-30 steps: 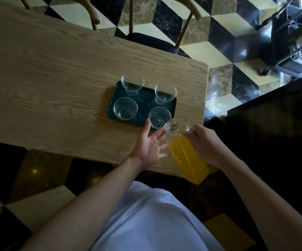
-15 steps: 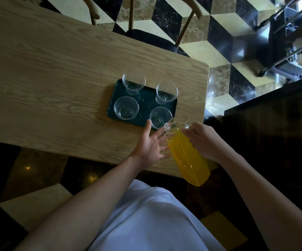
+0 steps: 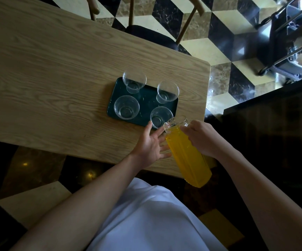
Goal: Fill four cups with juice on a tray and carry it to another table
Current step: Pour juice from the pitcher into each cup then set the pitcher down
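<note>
A dark green tray (image 3: 143,108) lies on the wooden table (image 3: 46,73) near its right end. Several clear cups stand on it, all without juice: far left (image 3: 134,82), far right (image 3: 168,91), near left (image 3: 126,107), near right (image 3: 160,116). My right hand (image 3: 201,136) grips a glass pitcher of orange juice (image 3: 186,153), tilted with its spout at the rim of the near right cup. My left hand (image 3: 151,144) rests flat on the table, fingers spread, its fingertips touching the near right cup and the pitcher.
A wooden chair with a dark seat (image 3: 150,36) stands at the table's far side. A metal cart (image 3: 291,44) is on the checkered floor at the upper right. A dark counter (image 3: 273,124) runs along the right.
The pitcher has tilted slightly further, bringing its spout closer over the near right cup. My left hand has stayed put by the cup.
</note>
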`<state>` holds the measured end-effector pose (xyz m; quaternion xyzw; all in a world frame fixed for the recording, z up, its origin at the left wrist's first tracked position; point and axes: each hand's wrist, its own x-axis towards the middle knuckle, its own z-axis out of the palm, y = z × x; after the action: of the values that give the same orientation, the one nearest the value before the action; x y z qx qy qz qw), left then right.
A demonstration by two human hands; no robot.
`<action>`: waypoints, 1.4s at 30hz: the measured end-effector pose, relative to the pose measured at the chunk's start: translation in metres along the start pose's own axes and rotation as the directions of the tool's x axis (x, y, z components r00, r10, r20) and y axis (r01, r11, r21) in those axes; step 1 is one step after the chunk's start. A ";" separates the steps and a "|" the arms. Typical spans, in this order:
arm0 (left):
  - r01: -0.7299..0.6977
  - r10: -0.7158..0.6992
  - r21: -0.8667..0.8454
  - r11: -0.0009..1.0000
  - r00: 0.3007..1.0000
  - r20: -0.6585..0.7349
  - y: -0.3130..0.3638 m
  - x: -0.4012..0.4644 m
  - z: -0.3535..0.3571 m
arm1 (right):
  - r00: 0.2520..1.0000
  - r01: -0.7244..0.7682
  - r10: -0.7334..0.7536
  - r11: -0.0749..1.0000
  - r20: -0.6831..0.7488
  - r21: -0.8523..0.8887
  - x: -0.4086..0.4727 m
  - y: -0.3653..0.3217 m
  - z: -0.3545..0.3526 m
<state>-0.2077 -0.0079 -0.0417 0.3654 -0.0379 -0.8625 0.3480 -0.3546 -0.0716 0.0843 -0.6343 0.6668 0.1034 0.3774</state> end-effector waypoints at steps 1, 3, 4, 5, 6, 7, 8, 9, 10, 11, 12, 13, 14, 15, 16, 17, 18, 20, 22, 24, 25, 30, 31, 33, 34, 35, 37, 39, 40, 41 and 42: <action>0.002 -0.002 0.000 1.000 1.000 0.006 0.000 0.000 0.000 | 1.000 0.002 -0.002 1.000 -0.001 -0.009 0.001 0.000 -0.001; 0.007 -0.007 -0.012 1.000 1.000 0.012 0.000 0.000 0.000 | 1.000 0.009 -0.009 0.999 0.004 -0.030 0.001 -0.001 -0.002; 0.008 -0.008 -0.021 1.000 1.000 0.011 0.001 0.000 0.000 | 1.000 0.015 -0.015 0.999 0.008 -0.044 0.002 -0.001 -0.002; 0.010 -0.009 -0.028 1.000 1.000 0.009 0.001 0.000 0.000 | 1.000 0.023 -0.023 0.998 0.011 -0.060 0.003 0.000 -0.002; 0.011 -0.011 -0.034 0.999 1.000 0.007 0.001 0.000 0.000 | 0.999 0.027 -0.026 0.997 0.018 -0.074 0.004 0.000 -0.002; 0.012 -0.012 -0.038 0.999 1.000 0.007 0.001 0.000 -0.001 | 0.999 0.029 -0.028 0.996 0.019 -0.084 0.004 0.000 -0.001; 0.012 -0.012 -0.041 0.999 1.000 0.005 0.001 0.000 -0.001 | 0.999 0.029 -0.027 0.995 0.022 -0.092 0.006 0.000 -0.001; 0.012 -0.012 -0.044 0.999 1.000 0.004 0.001 0.000 -0.001 | 0.999 0.030 -0.028 0.995 0.026 -0.097 0.006 0.000 -0.001; 0.013 -0.013 -0.046 0.999 1.000 0.002 0.001 0.000 -0.001 | 0.999 0.028 -0.025 0.994 0.030 -0.103 0.007 0.000 0.000; 0.013 -0.013 -0.046 0.999 1.000 0.000 0.001 -0.001 -0.001 | 0.999 0.025 -0.021 0.993 0.036 -0.117 0.008 -0.001 0.001; 0.015 -0.015 -0.046 0.999 1.000 -0.002 0.001 -0.001 -0.001 | 0.999 0.021 -0.017 0.992 0.035 -0.123 0.008 -0.002 0.000; 0.016 -0.016 -0.044 0.999 1.000 -0.006 0.000 -0.001 -0.001 | 0.999 0.022 -0.018 0.992 0.027 -0.123 0.009 -0.002 0.000; 0.017 -0.017 -0.042 0.999 1.000 -0.007 0.000 -0.001 -0.001 | 1.000 0.010 -0.007 0.993 0.026 -0.121 0.010 -0.002 0.000; 0.020 -0.020 -0.043 0.999 1.000 -0.012 0.000 0.000 -0.001 | 1.000 0.004 0.000 0.992 0.029 -0.130 0.011 -0.003 -0.001; 0.023 -0.024 -0.047 0.999 1.000 -0.018 0.000 0.000 -0.001 | 0.999 0.000 0.006 0.990 0.045 -0.138 0.009 -0.005 -0.002; 0.027 -0.028 -0.053 0.998 0.999 -0.026 -0.001 0.000 -0.002 | 0.998 0.002 0.006 0.991 0.060 -0.135 0.008 -0.006 -0.002; 0.031 -0.033 -0.060 0.998 0.999 -0.032 -0.001 0.000 -0.002 | 0.997 -0.009 0.017 0.994 0.074 -0.111 0.007 -0.008 -0.003; 0.047 -0.049 -0.069 0.997 0.998 -0.038 -0.002 0.000 -0.001 | 0.997 0.025 -0.014 0.988 0.073 -0.149 0.006 -0.010 -0.004; 0.068 -0.071 -0.073 0.995 0.996 -0.050 -0.004 0.000 0.000 | 0.992 0.100 -0.079 0.965 0.096 -0.241 0.007 -0.011 -0.007; 0.073 -0.078 -0.077 0.994 0.995 -0.054 -0.005 0.001 0.000 | 0.988 0.144 -0.119 0.949 0.102 -0.280 0.005 -0.013 -0.007; 0.073 -0.077 -0.079 0.994 0.995 -0.056 -0.006 0.002 0.000 | 0.985 0.165 -0.141 0.943 0.100 -0.290 0.005 -0.012 -0.007; 0.084 -0.090 -0.104 0.991 0.995 -0.054 -0.005 0.003 0.000 | 0.983 0.180 -0.157 0.922 0.095 -0.343 0.005 -0.016 -0.009; 0.086 -0.092 -0.107 0.991 0.994 -0.052 -0.005 0.003 0.000 | 0.980 0.197 -0.173 0.925 0.102 -0.323 0.003 -0.018 -0.009; 0.088 -0.094 -0.116 0.989 0.994 -0.049 -0.006 0.004 0.001 | 0.975 0.220 -0.184 0.893 0.128 -0.393 0.005 -0.017 -0.010; 0.089 -0.096 -0.124 0.988 0.994 -0.047 -0.006 0.004 0.001 | 0.976 0.216 -0.181 0.880 0.122 -0.423 0.005 -0.018 -0.013; 0.091 -0.098 -0.134 0.987 0.994 -0.042 -0.006 0.004 0.002 | 0.974 0.225 -0.189 0.862 0.122 -0.455 0.007 -0.016 -0.014; 0.093 -0.099 -0.156 0.983 0.995 -0.032 -0.005 0.003 0.002 | 0.966 0.256 -0.209 0.834 0.150 -0.489 0.007 -0.019 -0.014; 0.097 -0.103 -0.176 0.980 0.994 -0.025 -0.005 0.003 0.003 | 0.954 0.298 -0.228 0.786 0.194 -0.542 0.008 -0.019 -0.014; 0.098 -0.103 -0.184 0.978 0.994 -0.021 -0.005 0.003 0.003 | 0.952 0.304 -0.228 0.779 0.205 -0.548 0.010 -0.018 -0.014; 0.098 -0.103 -0.192 0.977 0.995 -0.015 -0.004 0.003 0.004 | 0.947 0.321 -0.249 0.762 0.203 -0.563 0.014 -0.016 -0.014; 0.099 -0.103 -0.200 0.975 0.995 -0.010 -0.004 0.003 0.004 | 0.948 0.317 -0.244 0.758 0.203 -0.570 0.014 -0.017 -0.014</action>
<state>-0.2140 -0.0075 -0.0421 0.3389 0.0710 -0.8748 0.3389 -0.3427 -0.0934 0.0909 -0.8060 0.4743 0.2865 0.2082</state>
